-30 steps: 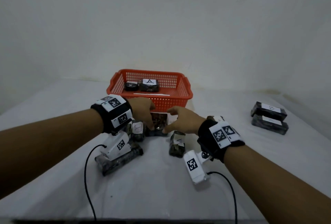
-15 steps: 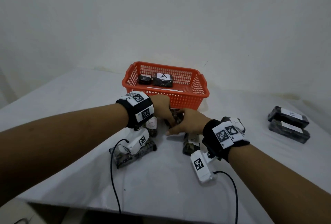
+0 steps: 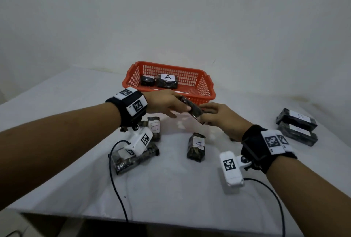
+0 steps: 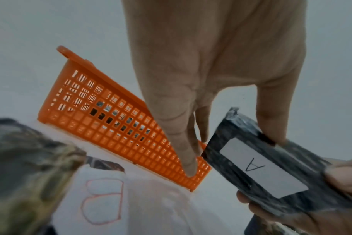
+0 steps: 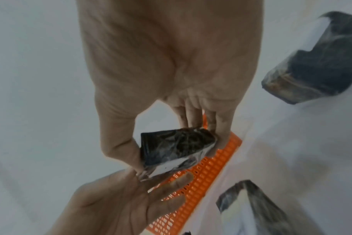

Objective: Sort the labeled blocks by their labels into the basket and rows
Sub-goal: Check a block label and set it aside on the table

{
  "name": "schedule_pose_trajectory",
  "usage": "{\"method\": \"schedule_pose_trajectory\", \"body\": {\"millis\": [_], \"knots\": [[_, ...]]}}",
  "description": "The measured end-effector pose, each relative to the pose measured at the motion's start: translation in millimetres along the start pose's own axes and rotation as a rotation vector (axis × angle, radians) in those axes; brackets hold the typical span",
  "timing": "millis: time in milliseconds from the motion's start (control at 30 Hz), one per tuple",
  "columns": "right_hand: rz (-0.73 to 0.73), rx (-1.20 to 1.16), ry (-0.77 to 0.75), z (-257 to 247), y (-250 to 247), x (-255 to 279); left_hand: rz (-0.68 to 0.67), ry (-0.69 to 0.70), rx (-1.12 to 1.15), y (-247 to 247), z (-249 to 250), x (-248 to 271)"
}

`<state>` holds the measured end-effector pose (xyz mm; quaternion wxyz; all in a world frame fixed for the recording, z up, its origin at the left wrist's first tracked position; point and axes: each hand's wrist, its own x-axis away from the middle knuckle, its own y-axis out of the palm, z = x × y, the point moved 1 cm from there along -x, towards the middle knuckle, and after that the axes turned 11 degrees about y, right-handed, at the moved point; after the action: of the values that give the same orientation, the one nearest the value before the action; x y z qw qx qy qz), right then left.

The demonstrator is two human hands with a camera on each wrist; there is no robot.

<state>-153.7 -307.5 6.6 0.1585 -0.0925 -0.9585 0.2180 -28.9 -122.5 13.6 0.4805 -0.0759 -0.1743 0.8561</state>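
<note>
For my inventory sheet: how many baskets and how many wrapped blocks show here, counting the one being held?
Basket: 1
Blocks: 8 plainly seen. That is 2 in the basket, 1 in the right hand, 3 loose and 2 at the right. The wrists may hide more.
Total: 9

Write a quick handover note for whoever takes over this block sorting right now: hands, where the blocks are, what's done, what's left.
Right hand grips the raised A block just in front of the basket; left hand is open, fingers touching that block.
Done: two blocks in the basket, one showing A; two blocks side by side at far right, one marked B.
Left: basket the held A block, then sort the B block, the other A block and the block under the left wrist, label unseen.
</note>
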Motion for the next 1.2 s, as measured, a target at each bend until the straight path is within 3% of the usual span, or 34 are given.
{"method": "schedule_pose_trajectory", "body": {"millis": [133,300,500,733,933,1033,1200], "knots": [[-0.037,-0.016,-0.033,-4,-14,11,0.061,0.103,0.160,6,5,-2],[0.026,-0.197,-0.031,2,-21,19,0.134,0.153,0.294,14,9,1],[0.070,-0.349,-0.061,14,-17,19,0.120,0.165,0.303,22,12,10],[-0.002,-0.430,-0.079,14,-14,24,0.252,0.216,0.297,28,8,12],[0.099,-0.484,-0.127,19,-9,24,0.208,0.224,0.343,40,10,14],[0.069,-0.486,-0.126,19,-10,27,0.182,0.207,0.298,39,9,15],[-0.007,-0.565,-0.142,16,-6,32,0.269,0.230,0.269,38,10,14]]}}
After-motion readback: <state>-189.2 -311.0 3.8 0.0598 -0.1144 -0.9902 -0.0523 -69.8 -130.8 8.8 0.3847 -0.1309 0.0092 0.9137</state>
